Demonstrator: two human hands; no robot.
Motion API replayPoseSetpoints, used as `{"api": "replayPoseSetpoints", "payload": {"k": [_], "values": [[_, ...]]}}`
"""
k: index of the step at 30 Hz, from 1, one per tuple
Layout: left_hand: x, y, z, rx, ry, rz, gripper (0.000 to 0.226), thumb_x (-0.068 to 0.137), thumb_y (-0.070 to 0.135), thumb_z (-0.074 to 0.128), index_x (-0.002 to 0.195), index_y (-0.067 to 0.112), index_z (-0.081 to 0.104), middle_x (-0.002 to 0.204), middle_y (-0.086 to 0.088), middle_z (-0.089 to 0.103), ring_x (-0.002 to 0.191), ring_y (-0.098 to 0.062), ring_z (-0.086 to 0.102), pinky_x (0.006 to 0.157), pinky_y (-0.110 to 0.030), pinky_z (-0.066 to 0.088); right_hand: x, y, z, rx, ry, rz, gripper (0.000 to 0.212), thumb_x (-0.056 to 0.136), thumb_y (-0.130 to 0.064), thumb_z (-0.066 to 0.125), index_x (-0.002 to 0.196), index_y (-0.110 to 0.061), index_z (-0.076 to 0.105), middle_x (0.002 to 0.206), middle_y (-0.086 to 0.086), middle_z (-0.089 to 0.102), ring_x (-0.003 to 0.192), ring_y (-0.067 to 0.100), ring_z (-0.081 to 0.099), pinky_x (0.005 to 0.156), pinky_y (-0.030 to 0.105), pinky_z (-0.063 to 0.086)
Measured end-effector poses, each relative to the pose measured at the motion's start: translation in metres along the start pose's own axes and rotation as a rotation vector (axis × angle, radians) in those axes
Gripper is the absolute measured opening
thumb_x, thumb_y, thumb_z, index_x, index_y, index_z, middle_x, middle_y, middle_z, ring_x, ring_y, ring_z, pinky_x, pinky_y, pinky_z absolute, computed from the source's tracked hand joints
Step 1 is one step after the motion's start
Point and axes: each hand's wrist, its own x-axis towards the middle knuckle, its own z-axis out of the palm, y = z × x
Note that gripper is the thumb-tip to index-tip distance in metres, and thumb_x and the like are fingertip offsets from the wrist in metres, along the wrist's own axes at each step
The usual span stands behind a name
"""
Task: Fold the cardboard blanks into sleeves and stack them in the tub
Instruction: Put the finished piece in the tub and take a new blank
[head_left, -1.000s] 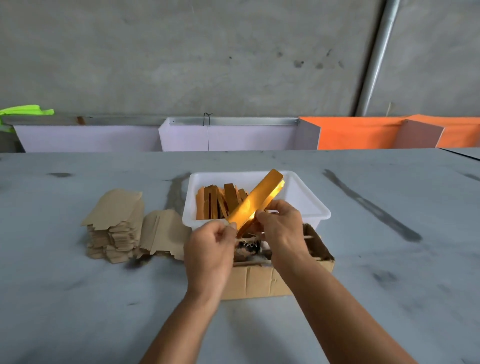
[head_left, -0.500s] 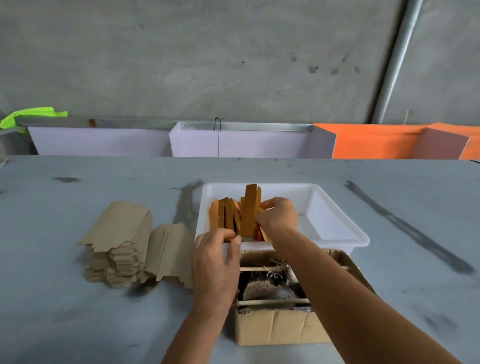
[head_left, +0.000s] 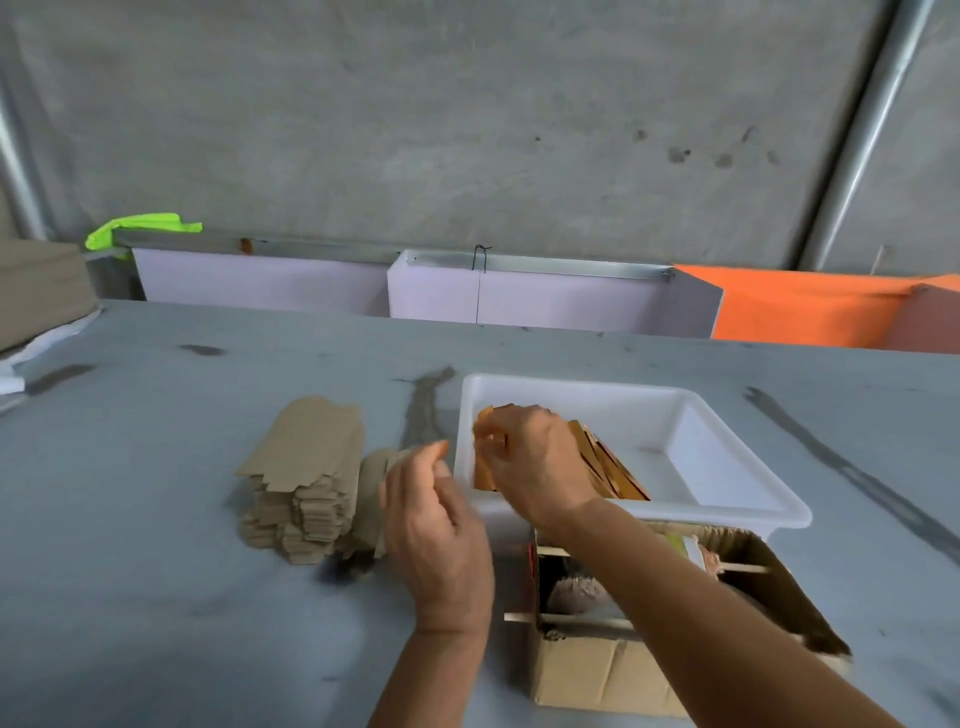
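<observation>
The right hand (head_left: 535, 462) reaches into the white rectangular plastic tub (head_left: 727, 415), which sits toward the middle of the grey table (head_left: 156, 597), its near rim over an open brown cardboard box (head_left: 597, 670). Its fingers are curled among the glossy orange-gold folded cardboard sleeves (head_left: 608, 465) at the tub's left end and appear to pinch one, though motion blur keeps the exact grip from being read. The left hand (head_left: 441, 525) hovers just left of the tub, fingers loosely curled and holding nothing.

The step in hand looks like seating a finished sleeve with the others. Done well, the sleeve would be pressed flush against its neighbours at the left wall, so the row stays tight and the tub's free right half remains available. The right-hand sleeves already lean over at a slant, so the new one should be steadied before letting go, or the row may topple.

The sleeves are long, narrow and shiny. The flat tan cardboard blanks (head_left: 306, 467) lie in a thick stack toward the table's left side, close to the tub, their notched ends stepped and uneven; a second, lower pile lies between that stack and the left hand.
</observation>
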Motion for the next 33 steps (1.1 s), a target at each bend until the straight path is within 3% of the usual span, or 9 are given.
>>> {"api": "replayPoseSetpoints", "payload": {"k": [4, 7, 8, 12, 17, 23, 25, 28, 33], "values": [[0.012, -0.007, -0.009, -0.124, 0.067, -0.123, 0.028, 0.090, 0.004, 0.040, 0.100, -0.005, 0.064, 0.095, -0.015, 0.066, 0.088, -0.028, 0.061, 0.080, -0.024, 0.048, -0.004, -0.030, 0.014, -0.095, -0.213, -0.269, 0.022, 0.094, -0.015, 0.051, 0.107, -0.008, 0.068, 0.103, 0.010, 0.069, 0.096, 0.024, 0.063, 0.078, 0.025, 0.044], [0.021, -0.015, -0.019, -0.215, 0.112, -0.201, 0.023, 0.092, 0.001, 0.042, 0.100, 0.000, 0.064, 0.094, -0.008, 0.066, 0.087, -0.019, 0.061, 0.078, -0.007, 0.043, -0.006, -0.043, 0.026, -0.265, -0.341, -0.380, 0.019, 0.093, -0.010, 0.049, 0.105, -0.003, 0.062, 0.103, 0.013, 0.066, 0.097, 0.026, 0.059, 0.079, 0.030, 0.043], [0.024, -0.019, -0.022, -0.227, 0.107, -0.223, 0.022, 0.093, -0.001, 0.043, 0.099, 0.001, 0.064, 0.092, -0.006, 0.066, 0.086, -0.019, 0.061, 0.079, -0.007, 0.043, -0.009, -0.047, 0.033, -0.317, -0.391, -0.395, 0.018, 0.094, -0.009, 0.047, 0.105, -0.002, 0.060, 0.104, 0.014, 0.064, 0.097, 0.027, 0.059, 0.077, 0.031, 0.042], [0.028, -0.029, -0.028, -0.254, 0.028, -0.304, 0.021, 0.094, -0.003, 0.044, 0.096, 0.006, 0.063, 0.090, -0.007, 0.066, 0.089, -0.026, 0.064, 0.085, -0.036, 0.050, -0.023, -0.049, 0.063, -0.462, -0.524, -0.254, 0.026, 0.096, -0.011, 0.046, 0.119, -0.003, 0.054, 0.119, 0.017, 0.059, 0.111, 0.033, 0.056, 0.087, 0.036, 0.045], [0.030, -0.035, -0.030, -0.236, 0.023, -0.363, 0.022, 0.093, -0.002, 0.044, 0.090, 0.013, 0.061, 0.087, -0.007, 0.065, 0.088, -0.025, 0.064, 0.086, -0.042, 0.051, -0.037, -0.049, 0.085, -0.569, -0.450, -0.246, 0.025, 0.094, -0.006, 0.047, 0.117, 0.001, 0.053, 0.118, 0.021, 0.056, 0.108, 0.033, 0.053, 0.084, 0.036, 0.044], [0.033, -0.040, -0.032, -0.250, 0.082, -0.420, 0.022, 0.093, -0.003, 0.044, 0.092, 0.010, 0.061, 0.086, -0.010, 0.064, 0.079, -0.027, 0.062, 0.083, -0.041, 0.051, -0.043, -0.053, 0.077, -0.474, -0.364, -0.310, 0.016, 0.095, -0.002, 0.042, 0.088, -0.005, 0.056, 0.100, 0.016, 0.065, 0.091, 0.033, 0.061, 0.054, 0.028, 0.028], [0.033, -0.040, -0.032, -0.258, 0.089, -0.410, 0.022, 0.093, -0.004, 0.043, 0.092, 0.010, 0.060, 0.084, -0.009, 0.064, 0.074, -0.024, 0.060, 0.080, -0.041, 0.051, -0.046, -0.052, 0.075, -0.481, -0.398, -0.308, 0.019, 0.094, -0.002, 0.046, 0.077, -0.009, 0.052, 0.097, 0.014, 0.066, 0.091, 0.031, 0.062, 0.052, 0.028, 0.028], [0.036, -0.041, -0.033, -0.275, 0.127, -0.405, 0.023, 0.093, -0.004, 0.043, 0.093, 0.010, 0.061, 0.084, -0.010, 0.063, 0.070, -0.020, 0.059, 0.080, -0.044, 0.051, -0.051, -0.056, 0.068, -0.498, -0.451, -0.320, 0.011, 0.087, 0.000, 0.057, 0.096, -0.006, 0.061, 0.100, 0.012, 0.065, 0.097, 0.030, 0.061, 0.067, 0.033, 0.036], [0.039, -0.036, -0.035, -0.242, 0.156, -0.349, 0.021, 0.092, -0.003, 0.043, 0.097, 0.002, 0.064, 0.083, -0.007, 0.063, 0.075, -0.025, 0.061, 0.082, -0.047, 0.053, -0.051, -0.056, 0.048, -0.366, -0.252, -0.237, 0.018, 0.089, 0.003, 0.046, 0.103, -0.001, 0.057, 0.099, 0.018, 0.065, 0.090, 0.036, 0.062, 0.065, 0.035, 0.035]]}}
